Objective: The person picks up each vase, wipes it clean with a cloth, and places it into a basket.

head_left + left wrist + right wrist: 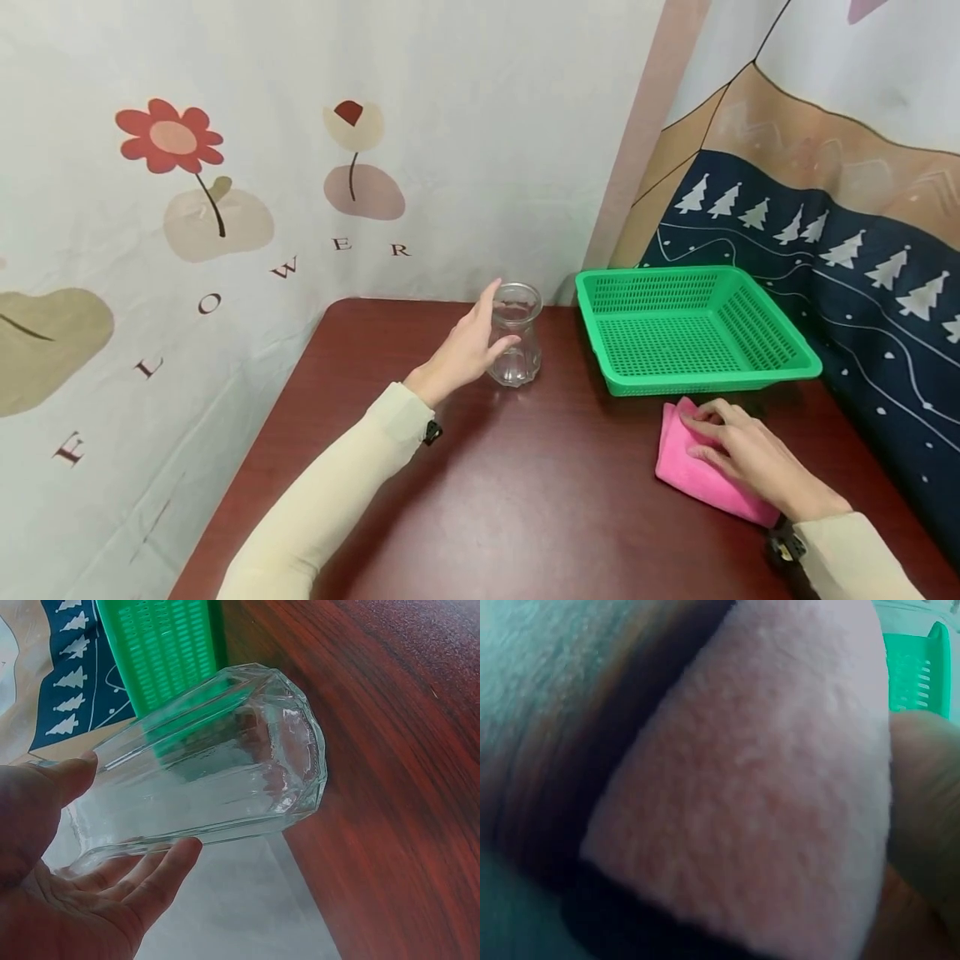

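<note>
A clear glass jar (516,350) with a flared rim and ribbed sides stands upright near the table's back edge. My left hand (467,343) is at its left side, thumb and fingers spread around the jar. In the left wrist view, the thumb and fingers of the left hand (97,915) lie on opposite sides of the glass jar (217,780) near its neck. My right hand (757,454) pinches a folded pink cloth (697,475) at its top, in front of the basket. That cloth (757,787) fills much of the right wrist view, hiding the fingertips.
A green plastic basket (701,389) with perforated walls stands at the back right, to the jar's right. The dark red-brown table (555,500) carries everything. A white printed curtain (480,150) hangs behind, and a navy tree-patterned cloth (847,317) hangs at right.
</note>
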Tool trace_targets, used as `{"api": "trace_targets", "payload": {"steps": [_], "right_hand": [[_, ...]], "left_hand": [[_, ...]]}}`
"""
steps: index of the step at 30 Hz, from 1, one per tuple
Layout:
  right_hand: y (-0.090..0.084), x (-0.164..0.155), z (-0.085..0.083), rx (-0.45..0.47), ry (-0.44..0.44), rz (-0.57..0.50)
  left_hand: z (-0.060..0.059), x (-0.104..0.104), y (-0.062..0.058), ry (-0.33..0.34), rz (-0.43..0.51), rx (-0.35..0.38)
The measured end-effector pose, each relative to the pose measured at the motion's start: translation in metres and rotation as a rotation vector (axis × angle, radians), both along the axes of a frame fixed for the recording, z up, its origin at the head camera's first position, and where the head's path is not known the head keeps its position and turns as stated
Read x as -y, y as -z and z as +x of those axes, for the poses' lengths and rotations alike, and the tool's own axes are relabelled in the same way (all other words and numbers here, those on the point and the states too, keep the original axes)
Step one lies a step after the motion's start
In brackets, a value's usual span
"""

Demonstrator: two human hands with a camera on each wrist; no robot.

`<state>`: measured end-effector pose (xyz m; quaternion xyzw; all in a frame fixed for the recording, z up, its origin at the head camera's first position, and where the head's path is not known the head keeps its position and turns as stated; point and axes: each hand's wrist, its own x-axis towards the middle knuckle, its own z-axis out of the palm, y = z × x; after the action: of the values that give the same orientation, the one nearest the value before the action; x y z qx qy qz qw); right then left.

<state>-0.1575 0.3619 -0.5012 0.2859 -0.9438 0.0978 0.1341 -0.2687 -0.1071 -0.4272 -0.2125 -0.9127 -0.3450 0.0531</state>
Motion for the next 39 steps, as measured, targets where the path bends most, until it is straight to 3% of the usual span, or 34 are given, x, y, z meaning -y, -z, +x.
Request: {"api": "trace_targets", "payload": {"steps": [8,13,22,32,39], "right_hand": [[-0.005,-0.003,0.013,0.14,0.009,0.092],[-0.003,-0.004,0.017,0.158,-0.015,0.075],[0.008,0.002,0.017,0.059,-0.119,0.041],[0.008,0.029,0.011,0.034,-0.186,0.034],[0.009,0.055,0.004,0.025,-0.254,-0.045]], "left_hand": [[0.002,0.002,0.002,-0.002,-0.001,-0.019],[0.001,0.001,0.001,0.008,-0.004,-0.022],[0.0,0.001,-0.001,0.014,0.005,-0.037],[0.002,0.003,0.002,0.006,0.017,-0.039],[0.001,0.0,0.002,0.012,0.014,-0.033]]}}
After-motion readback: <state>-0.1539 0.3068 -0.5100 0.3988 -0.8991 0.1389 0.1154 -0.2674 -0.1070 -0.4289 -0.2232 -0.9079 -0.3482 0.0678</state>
